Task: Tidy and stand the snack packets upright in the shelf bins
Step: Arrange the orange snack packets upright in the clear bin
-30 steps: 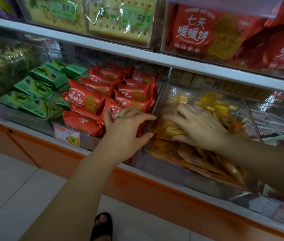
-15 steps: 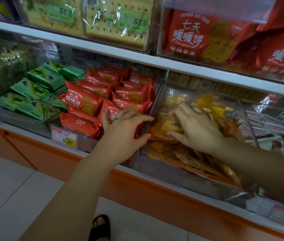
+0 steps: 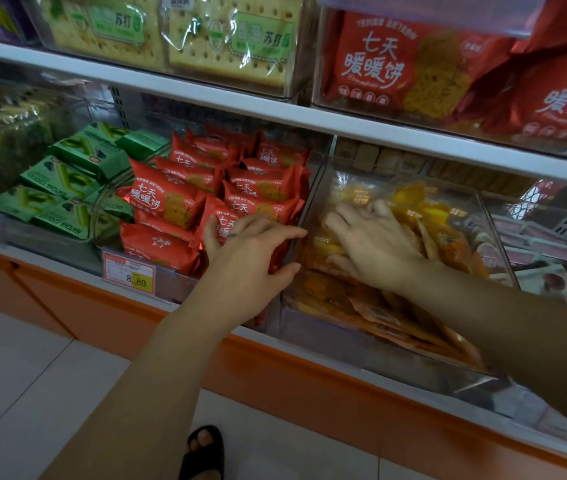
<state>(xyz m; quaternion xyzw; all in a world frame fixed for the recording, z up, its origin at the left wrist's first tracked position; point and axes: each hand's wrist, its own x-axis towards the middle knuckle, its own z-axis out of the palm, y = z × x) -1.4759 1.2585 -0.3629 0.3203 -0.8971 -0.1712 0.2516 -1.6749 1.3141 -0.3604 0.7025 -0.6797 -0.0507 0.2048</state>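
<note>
orange packets [image 3: 396, 313]: slumped flat, just right of the clear divider [image 3: 313, 199].
right hand [image 3: 375, 247]: nearer; fingers [image 3: 348, 216] spread, pressing down on them.
left hand [image 3: 251, 258]: at the divider, fingers loosely straight.

Shop: price tag [image 3: 129, 274] on shelf [image 3: 206, 95], snack bins [image 3: 313, 188].
</note>
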